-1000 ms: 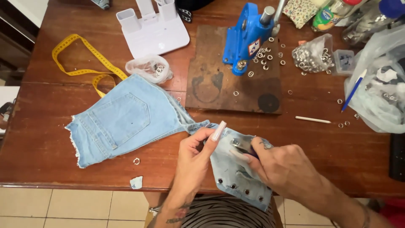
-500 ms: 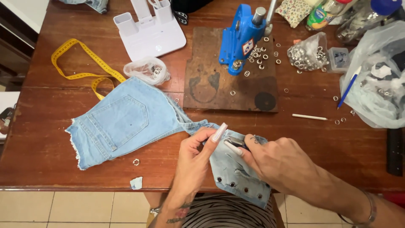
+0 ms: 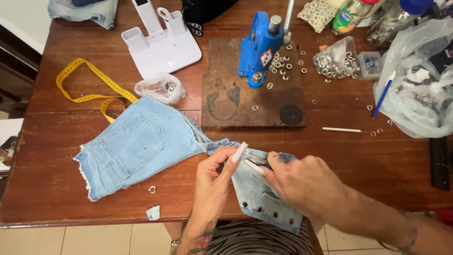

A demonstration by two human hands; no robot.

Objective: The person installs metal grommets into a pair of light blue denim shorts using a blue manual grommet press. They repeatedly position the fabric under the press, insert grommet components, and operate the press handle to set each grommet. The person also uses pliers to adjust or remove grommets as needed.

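Note:
A pair of light blue denim shorts (image 3: 137, 146) lies across the front of the wooden table (image 3: 368, 165), one leg hanging over the near edge with a row of metal eyelets along it. My left hand (image 3: 214, 182) pinches the denim near the middle, fingers with long nails raised. My right hand (image 3: 302, 182) grips a small metal tool (image 3: 258, 160) pressed to the same patch of fabric.
A blue hand press (image 3: 259, 47) stands on a dark wooden board (image 3: 226, 101) with loose eyelets around it. A yellow tape measure (image 3: 89, 87), white plastic holder (image 3: 160, 45), bags of eyelets (image 3: 337, 59), a blue pen (image 3: 383, 94) and a white stick (image 3: 342, 129) lie about.
Both hands stay on the denim at the table's near edge; my right hand has shifted slightly left toward the left hand. The camera view has tilted a little.

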